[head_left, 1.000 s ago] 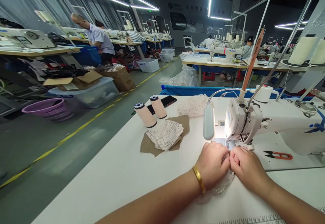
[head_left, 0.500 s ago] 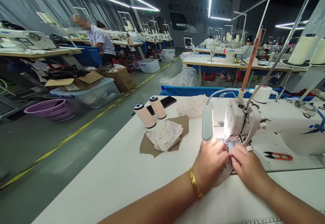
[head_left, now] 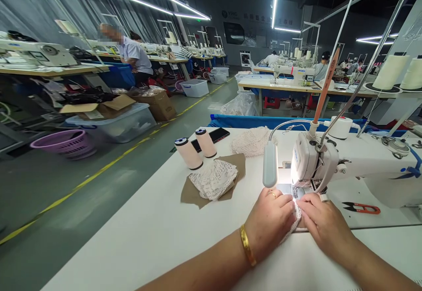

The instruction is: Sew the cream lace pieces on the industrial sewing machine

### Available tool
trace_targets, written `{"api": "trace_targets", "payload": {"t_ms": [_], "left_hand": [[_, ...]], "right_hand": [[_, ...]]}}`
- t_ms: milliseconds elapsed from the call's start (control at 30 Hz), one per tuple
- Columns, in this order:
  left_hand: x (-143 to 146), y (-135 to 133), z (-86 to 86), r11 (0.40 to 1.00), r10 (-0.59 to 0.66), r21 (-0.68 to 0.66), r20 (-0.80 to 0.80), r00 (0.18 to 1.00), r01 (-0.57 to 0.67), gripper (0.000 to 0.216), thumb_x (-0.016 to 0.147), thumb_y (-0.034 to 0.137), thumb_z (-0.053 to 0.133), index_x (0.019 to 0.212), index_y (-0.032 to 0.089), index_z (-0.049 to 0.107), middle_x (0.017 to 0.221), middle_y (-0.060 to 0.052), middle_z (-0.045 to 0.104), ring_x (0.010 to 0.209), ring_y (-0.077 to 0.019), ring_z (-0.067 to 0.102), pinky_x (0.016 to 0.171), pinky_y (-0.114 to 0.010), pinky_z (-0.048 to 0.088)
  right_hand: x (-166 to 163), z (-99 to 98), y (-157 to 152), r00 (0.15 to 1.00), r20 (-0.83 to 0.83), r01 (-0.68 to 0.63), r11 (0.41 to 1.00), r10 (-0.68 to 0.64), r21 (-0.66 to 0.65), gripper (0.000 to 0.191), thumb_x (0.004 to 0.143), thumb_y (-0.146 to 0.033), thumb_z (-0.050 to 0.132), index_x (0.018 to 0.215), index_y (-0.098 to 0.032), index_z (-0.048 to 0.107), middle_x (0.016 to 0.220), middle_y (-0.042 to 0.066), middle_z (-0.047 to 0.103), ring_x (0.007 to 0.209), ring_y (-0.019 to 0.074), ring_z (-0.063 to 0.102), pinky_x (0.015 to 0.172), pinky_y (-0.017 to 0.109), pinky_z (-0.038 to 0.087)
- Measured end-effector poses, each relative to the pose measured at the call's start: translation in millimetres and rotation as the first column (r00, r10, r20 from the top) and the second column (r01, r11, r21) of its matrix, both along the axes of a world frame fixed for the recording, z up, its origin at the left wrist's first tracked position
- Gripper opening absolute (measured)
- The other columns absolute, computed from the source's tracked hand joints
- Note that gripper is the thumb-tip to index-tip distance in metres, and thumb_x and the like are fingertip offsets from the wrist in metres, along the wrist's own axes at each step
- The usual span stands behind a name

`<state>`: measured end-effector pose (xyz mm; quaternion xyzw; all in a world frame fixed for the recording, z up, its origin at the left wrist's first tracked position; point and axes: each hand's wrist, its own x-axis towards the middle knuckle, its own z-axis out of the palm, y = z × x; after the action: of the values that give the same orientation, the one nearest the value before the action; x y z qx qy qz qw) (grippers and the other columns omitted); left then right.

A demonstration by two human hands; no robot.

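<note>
Under the lit needle area of a white sewing machine [head_left: 316, 159], both my hands pinch a strip of white lace fabric [head_left: 294, 222]. My left hand [head_left: 272, 220] has its fingers closed on the lace from the left, just before the presser foot. From the right, my right hand [head_left: 321, 218] grips the same lace with its fingertips, close beside the left ones. The lace hangs down between the hands toward the table's front. My fingers partly hide its upper end at the foot.
Lace pieces [head_left: 214, 179] lie on brown paper [head_left: 238, 163] at the left, by two thread cones [head_left: 188, 153] and a phone [head_left: 214, 138]. More lace [head_left: 251, 141] lies behind the lamp [head_left: 270, 165]. Red-handled thread snips [head_left: 361, 208] rest right of my right hand. A co-worker [head_left: 135, 56] sits across the aisle.
Both hands have come slightly down and toward me, away from the presser foot, still holding the lace. The fingertips no longer cover the needle area. The view has shifted slightly.
</note>
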<state>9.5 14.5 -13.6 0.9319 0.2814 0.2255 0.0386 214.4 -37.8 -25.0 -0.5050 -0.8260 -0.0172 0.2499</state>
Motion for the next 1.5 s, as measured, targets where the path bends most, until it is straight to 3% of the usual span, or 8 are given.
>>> {"api": "trace_targets", "payload": {"t_ms": [433, 900, 1233, 1367, 1500], "left_hand": [[0.9, 8.5, -1.0, 1.000, 0.020, 0.010, 0.020, 1.000, -0.020, 0.020, 0.101, 0.015, 0.051, 0.086, 0.020, 0.064, 0.093, -0.004, 0.075, 0.084, -0.0223, 0.064, 0.088, -0.044, 0.039], [-3.0, 15.2, -1.4, 0.999, 0.004, -0.039, -0.005, 1.000, -0.004, 0.017, 0.101, 0.017, 0.055, 0.092, 0.019, 0.070, 0.106, -0.004, 0.080, 0.098, -0.0267, 0.068, 0.095, -0.051, 0.036], [0.9, 18.0, 1.0, 0.996, 0.026, -0.080, -0.033, 0.999, -0.028, 0.017, 0.102, 0.019, 0.054, 0.097, 0.019, 0.071, 0.108, -0.004, 0.078, 0.098, -0.0259, 0.066, 0.091, -0.047, 0.039], [-6.6, 9.6, 14.5, 0.989, 0.041, -0.142, -0.039, 0.998, -0.046, 0.016, 0.100, 0.032, 0.063, 0.091, 0.020, 0.068, 0.110, -0.003, 0.074, 0.101, -0.0270, 0.065, 0.095, -0.050, 0.037], [-13.7, -4.0, 23.5, 0.980, 0.013, -0.197, -0.027, 1.000, -0.018, 0.046, 0.077, 0.057, 0.088, 0.084, 0.019, 0.062, 0.111, -0.005, 0.069, 0.103, -0.0298, 0.061, 0.096, -0.050, 0.038]], "right_hand": [[-0.8, -8.6, 3.4, 0.992, 0.058, 0.105, 0.992, -0.109, 0.067, 0.035, 0.102, -0.013, 0.041, 0.113, -0.020, 0.074, 0.119, 0.011, 0.075, 0.086, 0.0261, 0.067, 0.072, 0.040, 0.053], [0.5, -10.2, 4.2, 0.990, 0.086, 0.111, 0.993, -0.114, 0.047, 0.036, 0.102, -0.012, 0.041, 0.116, -0.020, 0.073, 0.118, 0.012, 0.075, 0.088, 0.0265, 0.068, 0.073, 0.040, 0.052], [1.2, -12.1, 4.8, 0.988, 0.085, 0.123, 0.989, -0.130, 0.079, 0.038, 0.103, -0.013, 0.043, 0.129, -0.018, 0.070, 0.118, 0.011, 0.077, 0.081, 0.0243, 0.066, 0.068, 0.037, 0.049], [1.8, -12.3, 3.7, 0.995, 0.049, 0.081, 0.992, -0.086, 0.102, 0.035, 0.103, -0.012, 0.043, 0.126, -0.017, 0.069, 0.114, 0.010, 0.076, 0.078, 0.0223, 0.064, 0.066, 0.035, 0.046], [0.6, -12.2, 4.2, 0.998, 0.045, 0.030, 0.985, -0.038, 0.170, 0.032, 0.102, -0.010, 0.043, 0.118, -0.020, 0.070, 0.091, 0.006, 0.070, 0.074, 0.0222, 0.061, 0.063, 0.033, 0.040]]}}
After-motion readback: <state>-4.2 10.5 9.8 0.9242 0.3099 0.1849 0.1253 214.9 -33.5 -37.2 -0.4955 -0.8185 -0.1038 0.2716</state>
